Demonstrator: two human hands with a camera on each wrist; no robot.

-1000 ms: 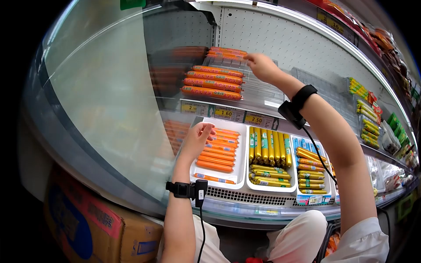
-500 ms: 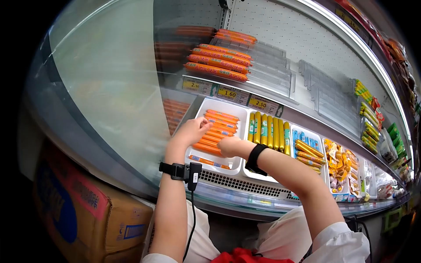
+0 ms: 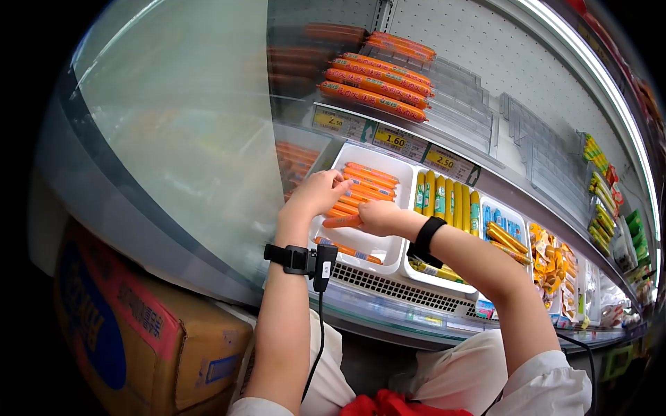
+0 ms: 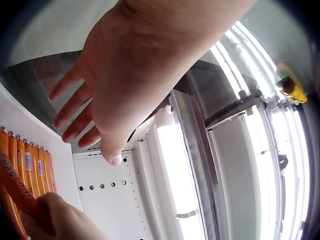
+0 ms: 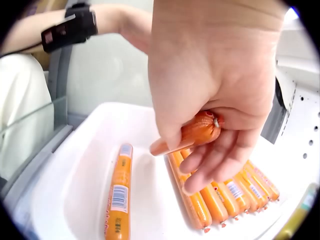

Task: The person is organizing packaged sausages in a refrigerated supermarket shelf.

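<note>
Over the white tray (image 3: 397, 249), the right hand (image 3: 381, 218) grips one end of an orange sausage (image 3: 343, 222). The right wrist view shows this sausage (image 5: 192, 135) between thumb and fingers of the right hand (image 5: 215, 85), above the row of orange sausages (image 5: 212, 202). A lone sausage (image 5: 120, 195) lies apart in the tray's front part. The left hand (image 3: 319, 191) hovers at the tray's left side; in the left wrist view the left hand (image 4: 115, 85) has its fingers extended and holds nothing.
Yellow sausages (image 3: 447, 201) fill the neighbouring tray on the right. Larger orange sausages (image 3: 374, 100) lie on the clear shelf above, behind price labels (image 3: 392, 139). A glass panel (image 3: 180, 125) and a cardboard box (image 3: 149, 333) stand at the left.
From the upper shelf, the right hand has come down to the white tray and now holds an orange sausage raised off the row. The left hand stays near the tray's left side.
</note>
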